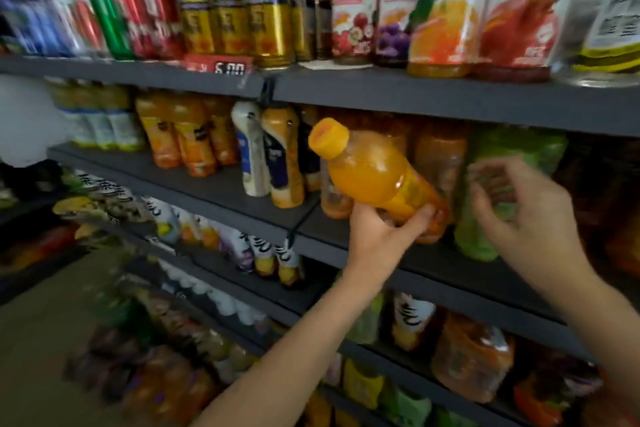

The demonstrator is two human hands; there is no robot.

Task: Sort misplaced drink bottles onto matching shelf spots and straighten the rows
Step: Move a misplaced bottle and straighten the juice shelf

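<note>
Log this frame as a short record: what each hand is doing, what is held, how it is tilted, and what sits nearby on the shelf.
left hand: grips the lower end of the orange bottle
bottle tilt: cap up and to the left, off the shelf
right hand: holds nothing, fingers loosely spread in front of the green bottle
shelf: orange bottles standing behind the held one
image: motion-blurred, labels unreadable

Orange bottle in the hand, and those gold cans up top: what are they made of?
The orange bottle looks like clear, glossy plastic: juice shows through, and light glints on its shoulder; its cap looks matte plastic. The gold cans are probably metal, judging by their shiny ribbed rims, though blurred.
</note>
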